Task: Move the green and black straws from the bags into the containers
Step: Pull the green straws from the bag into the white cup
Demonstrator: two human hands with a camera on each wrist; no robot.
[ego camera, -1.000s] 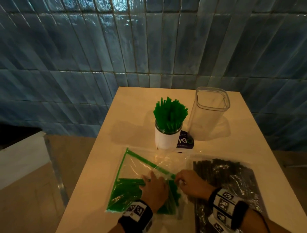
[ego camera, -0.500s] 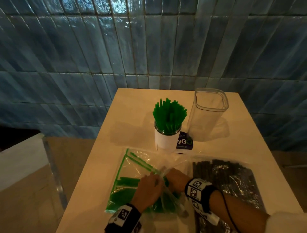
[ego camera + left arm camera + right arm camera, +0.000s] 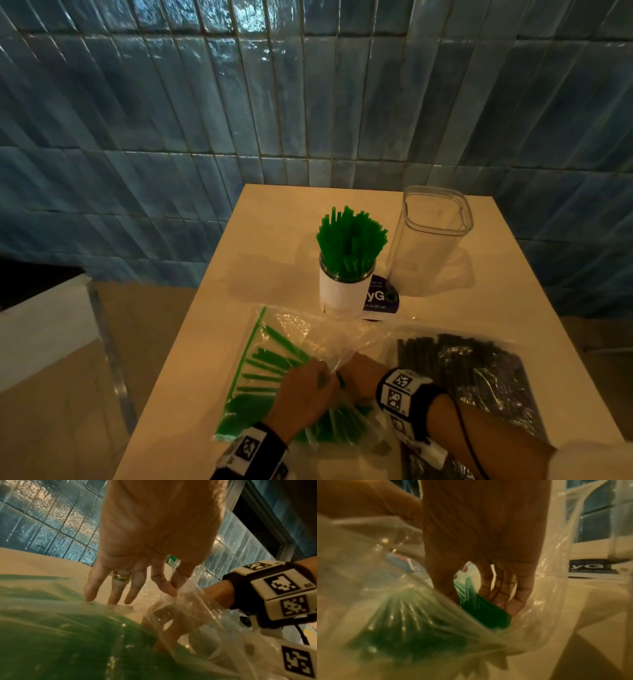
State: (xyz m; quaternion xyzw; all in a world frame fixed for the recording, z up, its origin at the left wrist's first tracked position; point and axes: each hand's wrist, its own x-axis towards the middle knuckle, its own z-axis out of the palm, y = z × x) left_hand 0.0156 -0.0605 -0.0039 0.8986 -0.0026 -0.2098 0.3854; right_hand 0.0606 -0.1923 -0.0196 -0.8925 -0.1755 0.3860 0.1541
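While the clear zip bag (image 3: 274, 346) of green straws (image 3: 255, 407) lies flat at the near left of the cream table (image 3: 274, 219), the left hand (image 3: 303, 394) rests on top of it. In the left wrist view its three outer fingers (image 3: 130, 592) reach down nearly straight to the plastic, and the forefinger and thumb pinch a fold of the bag's mouth, holding it up. A gold ring (image 3: 121, 575) sits on one finger. Just to the right, touching that hand, the right hand (image 3: 359, 371) is pushed inside the bag's opening. The right wrist view shows its fingers (image 3: 503, 588) and thumb curled round a bundle of green straws within the plastic. Both wrists wear black bands with printed square markers. Farther back, near the table's middle, a white jar (image 3: 344, 291) stands upright, packed with green straws that fan out above its rim. A dark purple label card (image 3: 383, 298) lies at its base. Right of the jar stands a tall clear container (image 3: 431, 240), upright and open at the top. At the near right, a second clear bag (image 3: 496, 387) holds the black straws (image 3: 431, 349), just beside the right forearm.
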